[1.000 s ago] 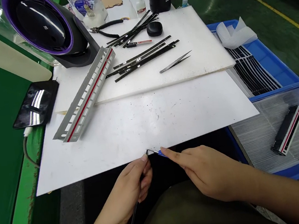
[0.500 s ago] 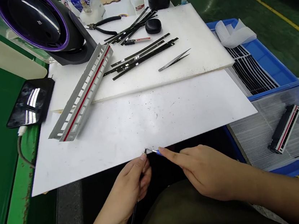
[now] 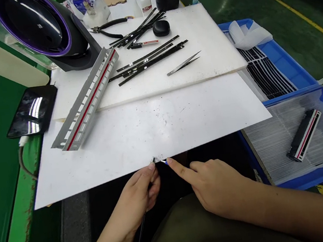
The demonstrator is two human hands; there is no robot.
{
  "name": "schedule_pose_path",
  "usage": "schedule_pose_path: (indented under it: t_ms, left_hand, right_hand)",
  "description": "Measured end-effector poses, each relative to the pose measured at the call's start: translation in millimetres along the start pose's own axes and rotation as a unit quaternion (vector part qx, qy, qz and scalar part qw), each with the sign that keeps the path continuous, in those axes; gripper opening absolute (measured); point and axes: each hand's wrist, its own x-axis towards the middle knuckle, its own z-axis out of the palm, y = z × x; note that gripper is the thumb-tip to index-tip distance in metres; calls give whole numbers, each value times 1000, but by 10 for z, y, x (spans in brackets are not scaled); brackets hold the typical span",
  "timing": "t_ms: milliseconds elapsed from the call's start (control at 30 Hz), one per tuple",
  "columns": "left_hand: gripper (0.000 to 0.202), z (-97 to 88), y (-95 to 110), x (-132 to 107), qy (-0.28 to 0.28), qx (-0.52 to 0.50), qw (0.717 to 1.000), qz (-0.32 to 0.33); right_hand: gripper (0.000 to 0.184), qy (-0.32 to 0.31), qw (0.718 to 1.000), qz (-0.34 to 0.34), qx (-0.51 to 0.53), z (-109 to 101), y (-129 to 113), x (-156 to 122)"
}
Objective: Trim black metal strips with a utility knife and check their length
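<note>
My left hand (image 3: 142, 192) is closed in a pinch round a thin black strip (image 3: 140, 233) that runs down from the fingers toward my lap, its top end at the near edge of the white sheet (image 3: 139, 135). My right hand (image 3: 213, 187) is closed on a small blue-handled tool (image 3: 164, 162) with the forefinger stretched along it; the tool's tip meets the end of the strip.
A grey slotted rail with a red stripe (image 3: 86, 100) lies at left. Black strips (image 3: 148, 59), tweezers (image 3: 183, 64), pliers (image 3: 109, 27) and a black case (image 3: 161, 28) sit on the raised white board. A phone (image 3: 32, 111), a purple-rimmed lamp (image 3: 36, 24) and blue trays (image 3: 289, 81) flank the sheet.
Both hands stay at the sheet's near edge. The right forefinger has slid forward along the blue tool, hiding more of it. The camera has shifted slightly.
</note>
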Motion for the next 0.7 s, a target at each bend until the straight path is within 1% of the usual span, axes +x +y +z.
schedule_pose_path:
  t_ms: [133, 333, 500, 700]
  left_hand:
    - [47, -7, 19, -11, 2, -2, 1000, 0]
    - [45, -23, 36, -28, 3, 1, 1000, -5]
    - [46, -32, 44, -25, -5, 0, 1000, -3]
    - [46, -37, 62, -26, -8, -5, 1000, -14]
  right_hand:
    - [73, 17, 1000, 0, 6, 12, -1, -10]
    - [67, 28, 995, -7, 99, 1, 87, -15]
    - [66, 25, 988, -18, 150, -9, 81, -16]
    - [65, 20, 987, -21, 160, -38, 78, -15]
